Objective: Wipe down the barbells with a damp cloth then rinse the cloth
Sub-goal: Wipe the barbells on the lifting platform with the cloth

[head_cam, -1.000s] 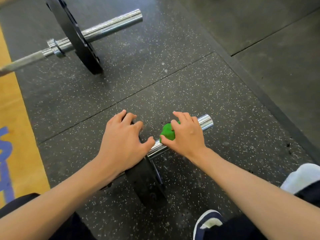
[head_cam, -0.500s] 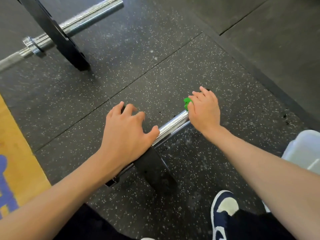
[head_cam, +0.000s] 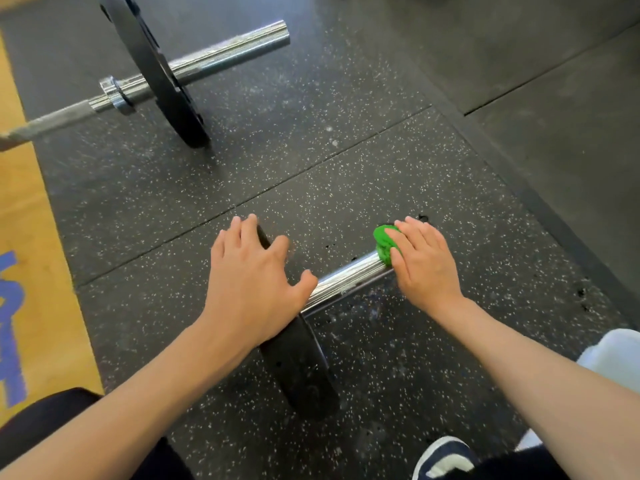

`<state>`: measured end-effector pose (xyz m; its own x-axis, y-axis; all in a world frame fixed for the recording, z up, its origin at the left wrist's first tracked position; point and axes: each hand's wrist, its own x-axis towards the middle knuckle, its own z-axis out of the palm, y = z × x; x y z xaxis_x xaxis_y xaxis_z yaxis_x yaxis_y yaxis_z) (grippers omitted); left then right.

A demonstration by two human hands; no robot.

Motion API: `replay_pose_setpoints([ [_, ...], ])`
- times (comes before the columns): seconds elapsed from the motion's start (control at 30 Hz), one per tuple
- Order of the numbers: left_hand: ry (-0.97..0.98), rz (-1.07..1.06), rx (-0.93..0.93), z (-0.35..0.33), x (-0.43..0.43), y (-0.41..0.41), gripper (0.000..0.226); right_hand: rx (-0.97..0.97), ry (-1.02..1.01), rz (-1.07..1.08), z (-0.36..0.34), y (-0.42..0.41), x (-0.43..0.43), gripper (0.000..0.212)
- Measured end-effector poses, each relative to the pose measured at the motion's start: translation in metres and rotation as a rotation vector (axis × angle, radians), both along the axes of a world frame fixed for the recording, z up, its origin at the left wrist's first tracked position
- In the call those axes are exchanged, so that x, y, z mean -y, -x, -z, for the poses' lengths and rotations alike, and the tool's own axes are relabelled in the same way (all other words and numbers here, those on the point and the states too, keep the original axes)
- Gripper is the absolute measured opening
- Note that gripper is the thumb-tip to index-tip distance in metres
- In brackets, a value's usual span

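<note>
Nearest us, at 6 o'clock, the black plate (head_cam: 298, 368) of the near barbell (head_cam: 346, 280) stands on edge on the rubber floor (head_cam: 398, 174). Our left hand (head_cam: 252, 278) rests spread across its rim, steadying it. At 3 o'clock our right hand (head_cam: 424, 268) holds the green cloth (head_cam: 384, 242) bunched around the chrome sleeve's outer end. The cloth looks soft and light. The sleeve looks slick, stiff and heavy, likely to roll, so we take it from above. At 11 o'clock lies the far barbell (head_cam: 214, 60). Blue lettering (head_cam: 10, 327) at 9 o'clock is cut off and unreadable, and the plates show no legible brand.
</note>
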<state>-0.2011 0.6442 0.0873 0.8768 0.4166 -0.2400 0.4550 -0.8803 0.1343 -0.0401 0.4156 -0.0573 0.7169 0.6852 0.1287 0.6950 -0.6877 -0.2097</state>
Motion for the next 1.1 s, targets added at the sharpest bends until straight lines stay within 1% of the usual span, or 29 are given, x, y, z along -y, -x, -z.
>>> replay_pose_setpoints([
  [0.07, -0.012, -0.069, -0.065, -0.004, 0.004, 0.000, 0.074, -0.046, -0.066, 0.041, -0.001, -0.006, -0.008, 0.049],
  [0.13, 0.027, -0.103, -0.069, -0.005, 0.005, -0.001, 0.073, -0.086, -0.119, 0.128, -0.004, -0.007, -0.018, 0.043],
  [0.2, 0.100, -0.108, -0.057, -0.002, 0.003, -0.002, 0.066, -0.130, -0.091, 0.187, -0.009, -0.010, -0.028, 0.042],
  [0.3, 0.107, -0.085, -0.048, 0.002, -0.001, -0.002, 0.061, -0.250, 0.022, 0.243, -0.018, -0.027, -0.035, 0.043],
  [0.37, 0.117, -0.102, -0.051, 0.002, 0.000, -0.003, 0.060, -0.348, 0.027, 0.359, -0.023, -0.037, -0.037, 0.043],
  [0.43, 0.130, -0.120, -0.055, 0.000, 0.002, -0.003, 0.056, -0.357, -0.003, 0.461, -0.023, -0.031, -0.036, 0.041],
  [0.53, 0.133, -0.120, -0.049, 0.000, 0.004, -0.003, 0.053, -0.262, -0.140, 0.503, -0.019, 0.000, -0.025, 0.036],
  [0.57, 0.133, -0.119, -0.051, 0.000, 0.005, -0.003, 0.054, -0.256, -0.185, 0.508, -0.018, 0.009, -0.021, 0.039],
  [0.63, 0.138, -0.124, -0.061, -0.001, 0.005, -0.003, 0.055, -0.299, -0.245, 0.492, -0.015, 0.020, -0.016, 0.047],
  [0.73, 0.148, -0.129, -0.052, -0.003, 0.005, -0.003, 0.055, -0.432, -0.344, 0.459, -0.013, 0.011, -0.013, 0.043],
  [0.8, 0.141, -0.125, -0.052, -0.005, 0.005, -0.003, 0.061, -0.533, -0.317, 0.445, -0.016, -0.011, -0.013, 0.030],
  [0.87, 0.135, -0.125, -0.069, -0.007, 0.006, -0.004, 0.072, -0.597, -0.158, 0.449, -0.019, -0.036, -0.020, 0.027],
  [0.93, 0.125, -0.119, -0.077, -0.009, 0.007, -0.006, 0.077, -0.584, -0.009, 0.479, -0.019, -0.049, -0.032, 0.029],
  [1.0, 0.127, -0.130, -0.101, -0.011, 0.004, -0.008, 0.071, -0.489, 0.069, 0.492, -0.019, -0.045, -0.040, 0.029],
  [1.03, 0.127, -0.133, -0.112, -0.010, 0.003, -0.009, 0.065, -0.425, 0.048, 0.459, -0.018, -0.039, -0.038, 0.029],
  [1.1, 0.130, -0.125, -0.116, -0.009, 0.001, -0.010, 0.059, -0.361, -0.077, 0.335, -0.013, -0.022, -0.027, 0.036],
])
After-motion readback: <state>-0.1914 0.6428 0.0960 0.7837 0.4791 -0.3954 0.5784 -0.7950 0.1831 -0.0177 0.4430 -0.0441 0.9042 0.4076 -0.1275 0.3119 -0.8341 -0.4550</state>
